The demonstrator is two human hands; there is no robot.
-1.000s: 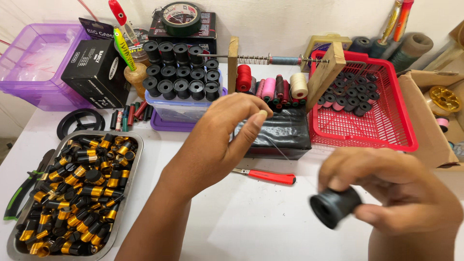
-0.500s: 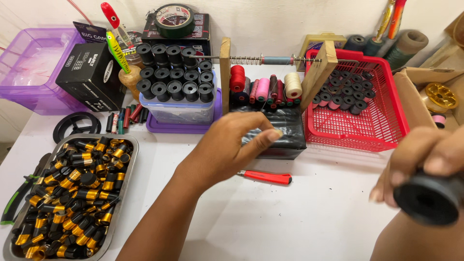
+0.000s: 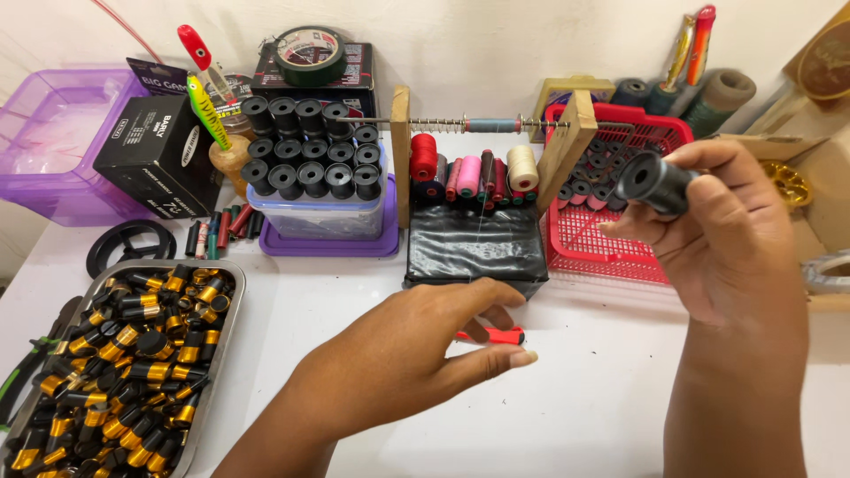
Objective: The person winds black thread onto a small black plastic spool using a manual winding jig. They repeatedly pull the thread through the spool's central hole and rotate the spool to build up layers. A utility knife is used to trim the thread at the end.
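The right hand [image 3: 735,239] is closed around a short black plastic spool [image 3: 653,182], held up above the red plastic mesh basket [image 3: 611,257] near the counter's far right edge. The left hand [image 3: 425,354], loosely curled and empty, rests over a small red-handled tool [image 3: 498,335] in the middle of the white counter [image 3: 575,398]. A firm fingertip grip probably keeps the spool steady. The room is a cluttered workbench against a pale wall.

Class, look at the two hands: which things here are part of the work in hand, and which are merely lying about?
In hand:
right hand holding a black tube piece
left hand over the red-handled tool

Lying about:
metal tray of black-and-gold parts
red basket
thread spools
purple tub
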